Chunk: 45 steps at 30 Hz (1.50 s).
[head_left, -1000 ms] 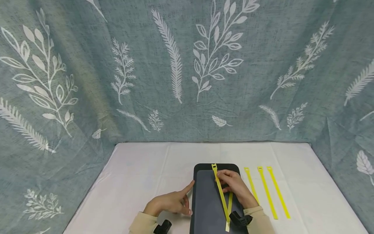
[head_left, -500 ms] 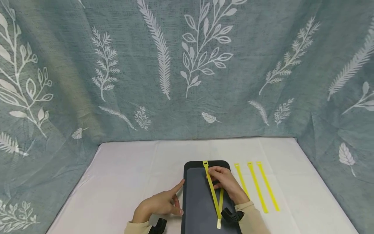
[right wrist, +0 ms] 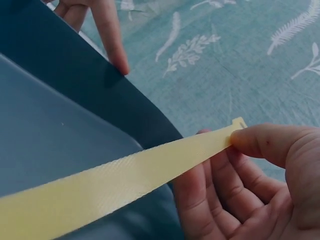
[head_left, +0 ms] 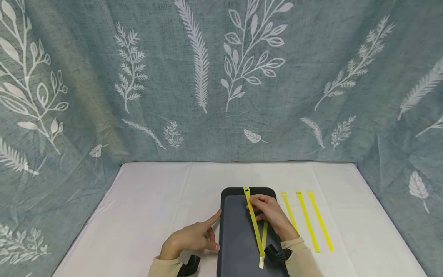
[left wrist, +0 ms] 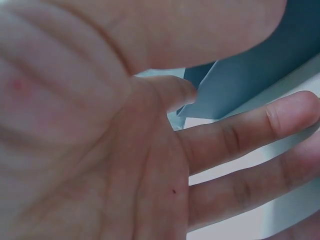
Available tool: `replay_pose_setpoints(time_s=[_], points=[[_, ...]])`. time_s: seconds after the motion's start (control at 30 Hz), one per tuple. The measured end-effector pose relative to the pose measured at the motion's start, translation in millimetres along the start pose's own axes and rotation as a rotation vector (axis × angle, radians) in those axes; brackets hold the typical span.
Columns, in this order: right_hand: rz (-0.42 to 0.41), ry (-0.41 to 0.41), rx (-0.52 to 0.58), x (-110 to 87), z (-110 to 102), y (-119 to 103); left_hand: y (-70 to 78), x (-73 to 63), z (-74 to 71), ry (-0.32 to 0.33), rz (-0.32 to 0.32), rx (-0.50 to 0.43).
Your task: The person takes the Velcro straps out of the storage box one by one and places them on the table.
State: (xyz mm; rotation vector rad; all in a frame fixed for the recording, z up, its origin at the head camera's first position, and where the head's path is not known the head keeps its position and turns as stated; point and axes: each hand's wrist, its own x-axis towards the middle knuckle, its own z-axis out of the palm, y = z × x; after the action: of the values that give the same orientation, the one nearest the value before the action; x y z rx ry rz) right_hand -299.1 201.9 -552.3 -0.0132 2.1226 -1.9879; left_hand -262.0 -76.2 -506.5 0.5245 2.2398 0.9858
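A dark tray (head_left: 235, 234) lies on the white-covered table. At its left rim is my left hand (head_left: 189, 239), index fingertip and thumb touching the edge; the left wrist view shows its other fingers (left wrist: 235, 140) extended. Over the tray's right part, my right hand (head_left: 271, 217) pinches a yellow hook-and-loop cable tie (head_left: 255, 227) between thumb and fingers, just below its slotted head. The tie slants down across the tray, meeting a second yellow length (head_left: 265, 232) in a V. A pale end (head_left: 261, 262) shows at the V's bottom. My right hand partly hides that second length.
Three more yellow cable ties (head_left: 308, 219) lie side by side on the white table cover (head_left: 166, 192), right of the tray; my right forearm overlaps the nearest. A leaf-patterned blue-green curtain (head_left: 207, 134) hangs behind and at both sides.
The head view has shifted slightly. Both hands, the pinched cable tie and the tray keep nearly the same places relative to each other.
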Motion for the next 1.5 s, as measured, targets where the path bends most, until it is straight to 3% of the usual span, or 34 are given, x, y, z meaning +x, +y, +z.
replay_pose_setpoints(time_s=[0.3,0.77,0.97,1.23,1.5], points=[[-0.036,-0.052,0.023,7.5,0,-19,0.3,-0.9,-9.7,0.03,0.004,0.011],[-0.17,0.008,-0.032,5.5,-29,-96,-0.3,-2.4,-20.2,0.051,0.019,-0.003],[-0.212,0.048,-0.066,-4.5,-42,-113,-2.5,-4.6,-13.1,0.048,0.029,-0.021],[-0.156,0.084,-0.061,-26.9,-51,-116,-8.2,-7.4,4.5,0.021,0.029,-0.065],[-0.18,0.068,-0.084,-33.8,-64,-131,-8.4,-7.5,4.6,0.033,0.046,-0.056]])
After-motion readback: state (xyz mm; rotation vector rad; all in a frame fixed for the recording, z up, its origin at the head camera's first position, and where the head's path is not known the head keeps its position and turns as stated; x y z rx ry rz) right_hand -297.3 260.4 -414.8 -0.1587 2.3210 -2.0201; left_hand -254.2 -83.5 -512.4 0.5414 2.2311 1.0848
